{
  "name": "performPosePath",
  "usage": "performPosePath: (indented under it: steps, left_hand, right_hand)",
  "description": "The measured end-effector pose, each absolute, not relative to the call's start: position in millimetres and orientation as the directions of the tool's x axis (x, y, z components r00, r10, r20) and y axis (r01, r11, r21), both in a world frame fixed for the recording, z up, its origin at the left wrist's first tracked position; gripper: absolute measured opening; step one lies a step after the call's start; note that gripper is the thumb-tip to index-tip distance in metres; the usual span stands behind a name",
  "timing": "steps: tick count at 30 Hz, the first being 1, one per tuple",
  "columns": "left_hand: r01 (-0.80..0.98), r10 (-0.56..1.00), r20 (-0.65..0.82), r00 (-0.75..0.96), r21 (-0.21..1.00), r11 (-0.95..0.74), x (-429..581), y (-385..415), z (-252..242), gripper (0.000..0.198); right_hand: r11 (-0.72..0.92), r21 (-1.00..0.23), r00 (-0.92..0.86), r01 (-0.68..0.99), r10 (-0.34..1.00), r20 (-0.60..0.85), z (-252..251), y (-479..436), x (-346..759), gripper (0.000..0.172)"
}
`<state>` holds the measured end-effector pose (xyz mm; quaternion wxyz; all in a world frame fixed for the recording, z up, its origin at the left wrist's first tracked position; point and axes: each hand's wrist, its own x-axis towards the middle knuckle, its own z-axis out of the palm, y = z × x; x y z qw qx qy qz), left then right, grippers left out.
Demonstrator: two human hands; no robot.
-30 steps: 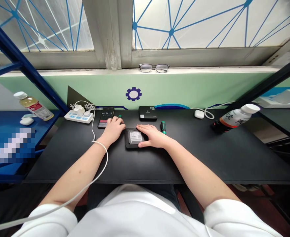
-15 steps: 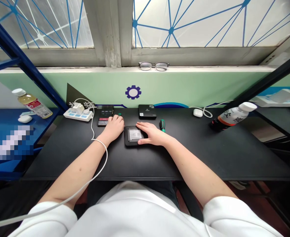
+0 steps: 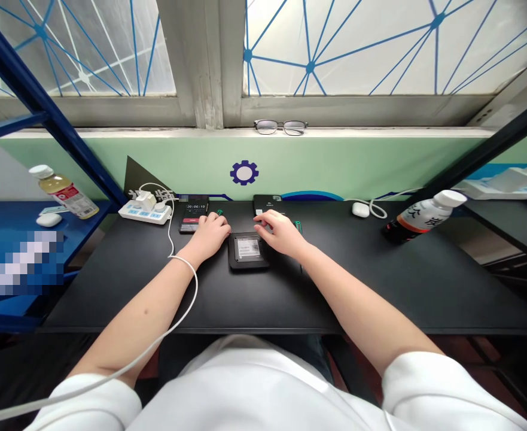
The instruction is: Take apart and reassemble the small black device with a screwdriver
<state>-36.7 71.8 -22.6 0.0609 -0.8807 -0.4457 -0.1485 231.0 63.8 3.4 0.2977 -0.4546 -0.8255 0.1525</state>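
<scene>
A flat black device with a white label lies on the black table, between my hands. My left hand rests just left of it with its fingers curled down; a small green tip shows beyond them, and whatever is under the fingers is hidden. My right hand hovers behind and right of the device. Its fingers are stretched out and reach the front edge of a small black box. A green-handled screwdriver is partly hidden beside it.
A phone showing a timer and a white power strip with a cable lie at the back left. A bottle lies on its side at the right, beside a white earbud case. Glasses sit on the sill. A blue shelf holds another bottle.
My right hand has lifted off the labelled device and moved back toward the small black box, uncovering the device. My left hand has stayed where it was.
</scene>
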Motion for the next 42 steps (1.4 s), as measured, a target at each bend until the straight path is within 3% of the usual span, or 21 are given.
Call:
performPosePath:
  steps: [6,7,10,12,20,28,34,42]
  left_hand:
    - [0.828,0.806,0.359,0.470,0.135,-0.544,-43,69,-13,0.022]
    - [0.817,0.811,0.361,0.461,0.184,-0.546,-46,66,-9,0.022]
    - [0.628,0.810,0.294,0.507,0.518,-0.581,-52,57,2,0.021]
    - [0.553,0.781,0.228,0.582,0.593,-0.585,-53,50,7,0.020]
    - [0.477,0.661,0.148,0.736,0.579,-0.661,-41,36,8,0.020]
    - [0.477,0.646,0.141,0.751,0.561,-0.677,-38,31,6,0.020]
    - [0.440,0.653,0.085,0.753,0.672,-0.596,-37,34,-1,0.022]
    - [0.432,0.675,0.064,0.735,0.723,-0.540,-38,34,0,0.022]
  right_hand:
    - [0.576,-0.376,-0.578,0.726,0.807,0.120,31,107,183,0.023]
    - [0.575,-0.370,-0.590,0.730,0.803,0.083,32,115,173,0.021]
    - [0.586,-0.370,-0.632,0.721,0.775,-0.006,29,131,150,0.021]
    - [0.599,-0.373,-0.658,0.708,0.752,-0.040,24,135,140,0.019]
    - [0.589,-0.373,-0.653,0.717,0.755,-0.062,14,138,136,0.014]
    - [0.487,-0.609,-0.558,0.627,0.825,0.086,19,95,201,0.014]
    - [0.432,-0.719,-0.501,0.544,0.855,0.134,-3,73,249,0.014]
    - [0.518,-0.740,-0.563,0.430,0.794,0.229,-19,76,249,0.014]
